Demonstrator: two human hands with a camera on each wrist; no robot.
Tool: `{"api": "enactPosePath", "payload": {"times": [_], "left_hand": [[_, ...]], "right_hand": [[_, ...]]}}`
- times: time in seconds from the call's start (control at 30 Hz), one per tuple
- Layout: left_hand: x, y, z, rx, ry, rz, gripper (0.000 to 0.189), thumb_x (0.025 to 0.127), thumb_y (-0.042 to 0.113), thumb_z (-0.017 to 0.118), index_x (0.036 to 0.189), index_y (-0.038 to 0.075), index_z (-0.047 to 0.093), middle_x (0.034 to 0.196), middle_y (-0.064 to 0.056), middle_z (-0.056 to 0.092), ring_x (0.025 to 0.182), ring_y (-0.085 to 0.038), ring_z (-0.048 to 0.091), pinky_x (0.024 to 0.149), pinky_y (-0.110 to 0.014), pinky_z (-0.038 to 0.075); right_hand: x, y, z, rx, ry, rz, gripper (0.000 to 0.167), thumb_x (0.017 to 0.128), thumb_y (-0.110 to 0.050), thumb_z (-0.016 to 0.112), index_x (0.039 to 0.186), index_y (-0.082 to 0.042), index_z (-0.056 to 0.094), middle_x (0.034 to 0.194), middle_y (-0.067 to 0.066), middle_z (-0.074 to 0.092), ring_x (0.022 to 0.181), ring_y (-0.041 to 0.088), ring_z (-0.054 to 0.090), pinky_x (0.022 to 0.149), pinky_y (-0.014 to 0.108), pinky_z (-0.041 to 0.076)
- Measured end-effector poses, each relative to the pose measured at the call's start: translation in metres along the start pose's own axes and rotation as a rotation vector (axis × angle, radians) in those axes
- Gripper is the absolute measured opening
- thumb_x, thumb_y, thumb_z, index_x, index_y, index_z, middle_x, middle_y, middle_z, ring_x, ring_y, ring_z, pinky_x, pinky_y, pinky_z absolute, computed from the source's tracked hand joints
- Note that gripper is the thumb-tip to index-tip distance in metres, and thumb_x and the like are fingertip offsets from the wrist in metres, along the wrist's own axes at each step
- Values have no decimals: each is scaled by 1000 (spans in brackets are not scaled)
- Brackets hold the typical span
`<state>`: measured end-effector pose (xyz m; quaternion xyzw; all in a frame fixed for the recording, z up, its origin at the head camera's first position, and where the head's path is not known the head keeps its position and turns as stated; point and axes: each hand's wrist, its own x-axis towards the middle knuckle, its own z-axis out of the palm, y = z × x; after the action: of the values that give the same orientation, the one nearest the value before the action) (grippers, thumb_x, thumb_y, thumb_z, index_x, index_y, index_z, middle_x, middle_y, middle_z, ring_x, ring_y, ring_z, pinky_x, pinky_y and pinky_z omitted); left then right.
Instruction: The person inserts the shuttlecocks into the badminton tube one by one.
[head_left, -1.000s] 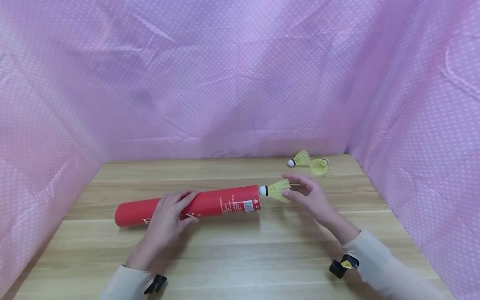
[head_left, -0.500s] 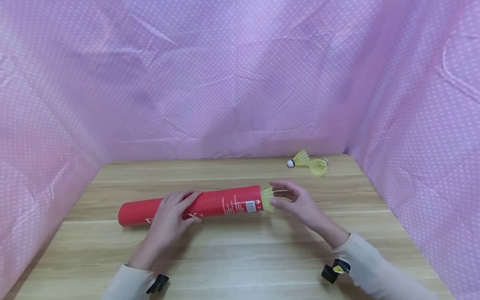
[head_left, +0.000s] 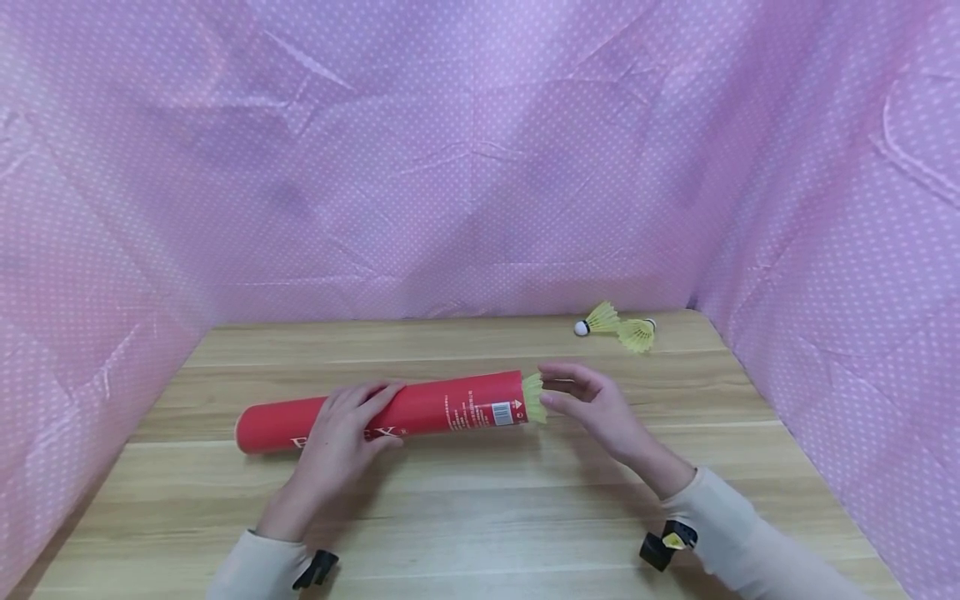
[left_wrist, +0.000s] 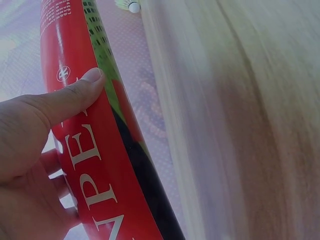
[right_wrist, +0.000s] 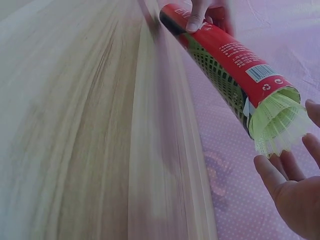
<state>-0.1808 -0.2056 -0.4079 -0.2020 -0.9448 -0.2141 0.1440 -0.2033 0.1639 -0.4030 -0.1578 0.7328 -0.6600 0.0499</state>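
A red shuttlecock tube (head_left: 450,404) points its mouth to the right, its shadow falling on the wood beneath. My left hand (head_left: 341,437) grips it round the middle, thumb on the near side, as the left wrist view shows beside the printed letters. In the mouth sits a yellow shuttlecock (right_wrist: 280,120), with only part of its skirt sticking out and its cork hidden inside. Around that skirt's rim my right hand (head_left: 596,408) has its fingers spread and relaxed, fingertips right at the edge. A green mesh pattern (right_wrist: 212,65) runs along the tube's other side.
Two more yellow shuttlecocks lie at the back right of the wooden table (head_left: 465,517): one with its white cork to the left (head_left: 600,318), the other a skirt turned forward (head_left: 637,335). Pink dotted cloth (head_left: 465,167) hangs behind and at both sides.
The right hand has moved left, and the shuttlecock has slid from outside the tube into its mouth, a little deeper since half a second ago. The left hand's grip is the same.
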Motion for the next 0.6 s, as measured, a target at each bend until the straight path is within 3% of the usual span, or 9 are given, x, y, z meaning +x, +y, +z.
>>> {"api": "enactPosePath", "payload": {"times": [0.23, 0.6], "left_hand": [[0, 4, -1, -5, 6, 1, 84, 68, 21, 95, 144, 19, 58, 136, -12, 58, 124, -36, 50, 109, -57, 30], [0, 9, -2, 7, -9, 5, 83, 69, 23, 94, 144, 20, 58, 136, -11, 58, 124, -34, 51, 110, -55, 31]], "right_hand": [[2, 4, 6, 31, 21, -22, 47, 91, -7, 74, 134, 4, 59, 129, 17, 63, 116, 26, 62, 92, 33, 55], [0, 4, 11, -14, -7, -30, 44, 93, -14, 74, 135, -7, 62, 132, 11, 62, 124, 32, 57, 95, 32, 53]]}}
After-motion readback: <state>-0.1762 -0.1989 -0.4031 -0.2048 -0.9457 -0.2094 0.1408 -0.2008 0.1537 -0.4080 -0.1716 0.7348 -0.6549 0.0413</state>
